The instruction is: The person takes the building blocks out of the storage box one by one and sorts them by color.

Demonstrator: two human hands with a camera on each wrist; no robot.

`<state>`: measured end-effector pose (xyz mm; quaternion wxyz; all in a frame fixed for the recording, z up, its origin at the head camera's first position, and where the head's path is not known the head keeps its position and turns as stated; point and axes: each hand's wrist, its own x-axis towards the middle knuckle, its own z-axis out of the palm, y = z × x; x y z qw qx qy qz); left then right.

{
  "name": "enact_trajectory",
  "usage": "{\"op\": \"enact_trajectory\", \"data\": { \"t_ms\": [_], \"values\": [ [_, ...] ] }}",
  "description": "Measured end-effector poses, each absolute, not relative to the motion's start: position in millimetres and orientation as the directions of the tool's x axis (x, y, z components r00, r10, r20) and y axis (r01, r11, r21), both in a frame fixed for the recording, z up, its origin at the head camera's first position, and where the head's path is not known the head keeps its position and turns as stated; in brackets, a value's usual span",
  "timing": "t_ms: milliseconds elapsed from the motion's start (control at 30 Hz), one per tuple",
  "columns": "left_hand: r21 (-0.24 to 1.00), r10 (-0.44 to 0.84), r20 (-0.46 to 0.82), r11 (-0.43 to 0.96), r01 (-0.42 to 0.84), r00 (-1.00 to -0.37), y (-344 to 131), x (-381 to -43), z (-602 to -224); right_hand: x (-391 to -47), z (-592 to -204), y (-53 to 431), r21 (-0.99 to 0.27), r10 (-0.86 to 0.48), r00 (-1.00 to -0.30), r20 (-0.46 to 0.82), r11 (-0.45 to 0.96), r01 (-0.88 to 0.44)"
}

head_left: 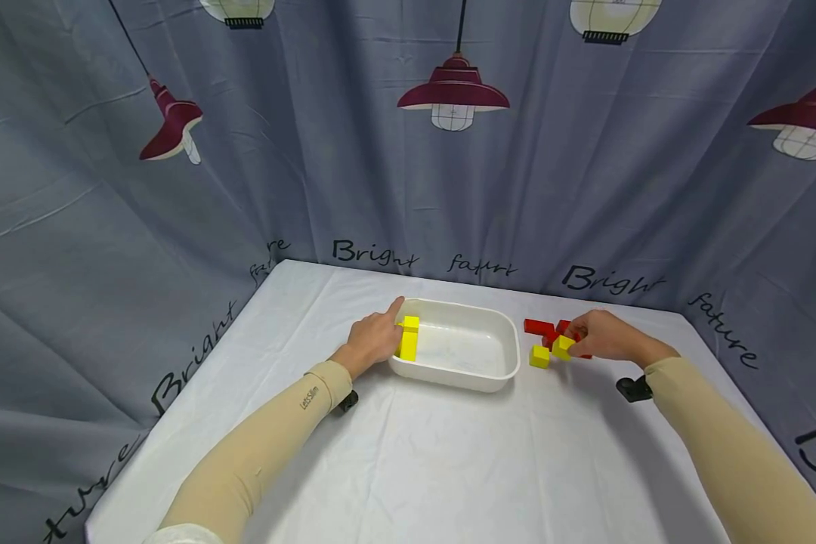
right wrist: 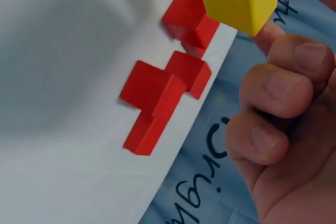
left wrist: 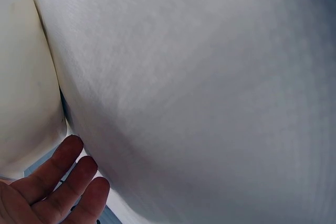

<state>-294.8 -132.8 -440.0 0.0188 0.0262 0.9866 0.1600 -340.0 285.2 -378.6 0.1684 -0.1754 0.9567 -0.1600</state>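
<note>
A yellow block (right wrist: pixel 231 1) is pinched between the thumb and index finger of my right hand (head_left: pixel 604 335), above the table; its other fingers curl toward the palm in the right wrist view. Several red blocks (right wrist: pixel 152 87) lie below that hand in a loose cluster. Another yellow block (head_left: pixel 539 357) sits on the cloth just left of the held one. My left hand (head_left: pixel 375 337) rests at the left end of a white rectangular container (head_left: pixel 472 384), one finger extended along its rim. Yellow blocks (head_left: pixel 409 346) lie inside at that end, partly hidden by the hand. Three fairly straight fingers (left wrist: pixel 68 163) show beside the container in the left wrist view.
White cloth covers the table (head_left: pixel 408 461). A grey-blue curtain (head_left: pixel 353 174) with printed lamps and lettering hangs behind and along the sides. Black wrist devices (head_left: pixel 634 389) hang under both sleeves.
</note>
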Motion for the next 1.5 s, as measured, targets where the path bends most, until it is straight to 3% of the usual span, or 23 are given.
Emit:
{"op": "enact_trajectory", "data": {
  "t_ms": [700, 1033, 1500],
  "values": [
    [0.329, 0.055, -0.022, 0.943, 0.045, -0.998, -133, -294, -441, -342, -409, 297, -0.323, -0.367, -0.89, -0.272, 0.905, -0.275],
    [0.328, 0.06, -0.022, 0.943, 0.049, -0.998, -132, -297, -437, -340, -413, 295, -0.328, -0.332, -0.898, -0.288, 0.916, -0.233],
    [0.337, 0.053, -0.027, 0.941, 0.041, -0.998, -133, -294, -439, -334, -406, 290, -0.333, -0.359, -0.907, -0.219, 0.902, -0.276]
  ]
}}
